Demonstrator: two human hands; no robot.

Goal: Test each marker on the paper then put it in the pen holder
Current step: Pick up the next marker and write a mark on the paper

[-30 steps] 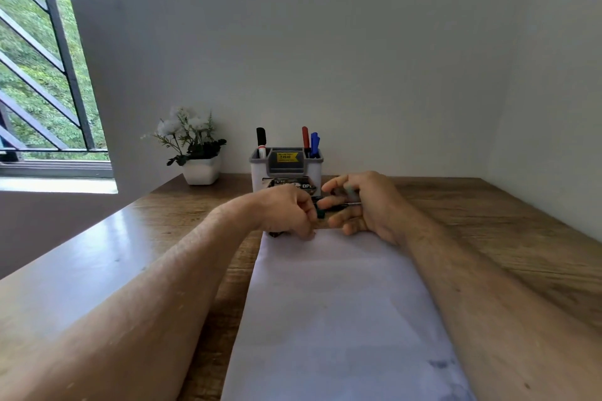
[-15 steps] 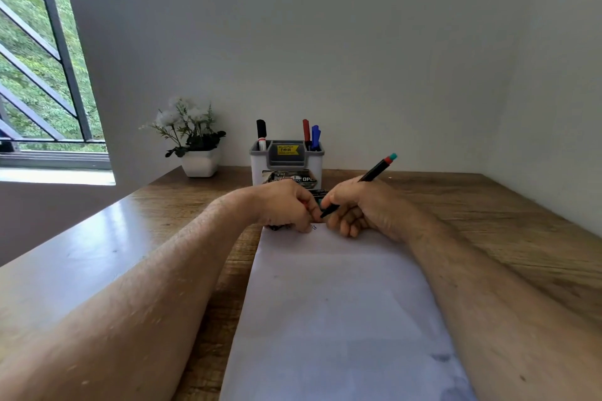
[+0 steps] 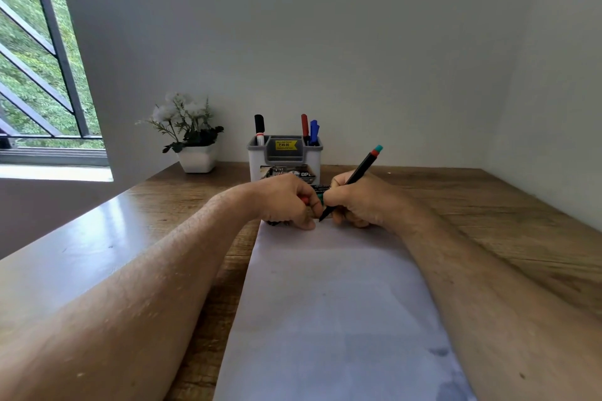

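At the paper's (image 3: 332, 303) far edge, a black marker (image 3: 355, 176) tilts tip-down, gripped low on its barrel by the right hand (image 3: 355, 202). Light and rigid, it suits that pencil hold. Beside it, the left hand (image 3: 286, 202) curls around something red, apparently a cap. Beyond stands the pen holder (image 3: 285, 156).

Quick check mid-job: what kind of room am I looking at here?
Probably a home desk or study corner: a wooden desk against plain white walls, a pen holder with markers, a potted white-flower plant beside a barred window.
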